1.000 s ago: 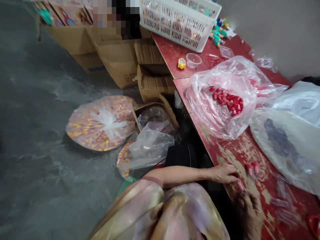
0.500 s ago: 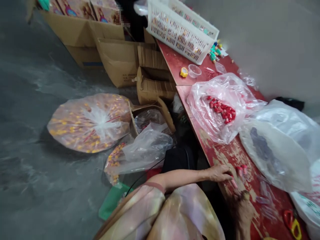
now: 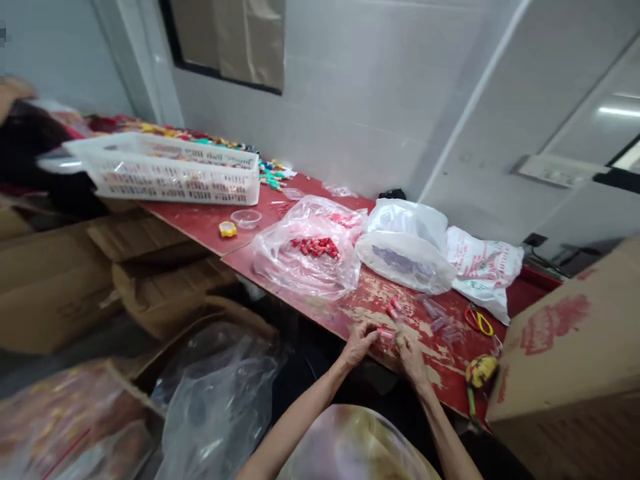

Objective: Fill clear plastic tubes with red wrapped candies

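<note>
My left hand and my right hand rest on the worn red table near its front edge. Between their fingertips lies a small red-capped clear tube; both hands pinch it, fingers curled. Two more red-capped pieces lie just beyond the hands. Several clear plastic tubes are scattered to the right of them. An open clear bag with red caps sits further back on the table.
A white plastic basket stands at the far left of the table, with a clear cup and a yellow object before it. White bags, scissors, a cardboard box at right. Cartons and plastic bags fill the floor below.
The view has swung up and right from the floor to the wall and table. My right hand has come up beside the left, and both now meet on one tube.
</note>
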Demonstrator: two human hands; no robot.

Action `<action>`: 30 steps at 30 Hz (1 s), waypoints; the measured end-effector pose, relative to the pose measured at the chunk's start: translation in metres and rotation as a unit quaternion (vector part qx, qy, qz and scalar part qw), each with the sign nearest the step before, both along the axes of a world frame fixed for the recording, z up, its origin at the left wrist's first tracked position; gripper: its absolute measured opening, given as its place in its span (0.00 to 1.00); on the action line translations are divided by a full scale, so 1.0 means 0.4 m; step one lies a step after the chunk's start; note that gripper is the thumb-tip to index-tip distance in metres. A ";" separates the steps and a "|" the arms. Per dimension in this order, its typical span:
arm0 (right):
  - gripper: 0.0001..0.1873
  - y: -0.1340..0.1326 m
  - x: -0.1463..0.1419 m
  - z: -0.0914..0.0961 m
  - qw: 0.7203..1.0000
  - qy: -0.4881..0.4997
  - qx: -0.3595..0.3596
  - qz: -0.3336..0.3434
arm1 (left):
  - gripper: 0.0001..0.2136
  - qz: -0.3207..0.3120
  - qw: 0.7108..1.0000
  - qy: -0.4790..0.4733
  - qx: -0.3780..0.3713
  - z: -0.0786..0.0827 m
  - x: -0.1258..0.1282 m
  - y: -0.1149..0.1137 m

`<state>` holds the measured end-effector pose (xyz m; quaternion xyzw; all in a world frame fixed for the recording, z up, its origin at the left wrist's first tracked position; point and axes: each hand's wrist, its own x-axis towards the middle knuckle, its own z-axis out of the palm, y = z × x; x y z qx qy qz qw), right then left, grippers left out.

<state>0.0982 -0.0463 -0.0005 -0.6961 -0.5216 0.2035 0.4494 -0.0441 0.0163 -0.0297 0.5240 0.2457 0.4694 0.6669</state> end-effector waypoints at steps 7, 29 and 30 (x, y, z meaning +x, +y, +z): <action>0.24 -0.008 0.011 -0.011 0.994 0.102 0.021 0.035 | 0.16 -0.017 0.999 0.002 -0.040 0.023 0.008 -0.011; 0.22 -0.040 0.052 -0.027 0.989 0.116 0.027 0.088 | 0.15 0.016 0.996 0.009 -0.091 0.030 0.004 -0.053; 0.22 -0.039 0.056 -0.030 0.990 0.112 0.027 0.086 | 0.15 0.011 0.996 0.013 -0.093 0.031 0.008 -0.051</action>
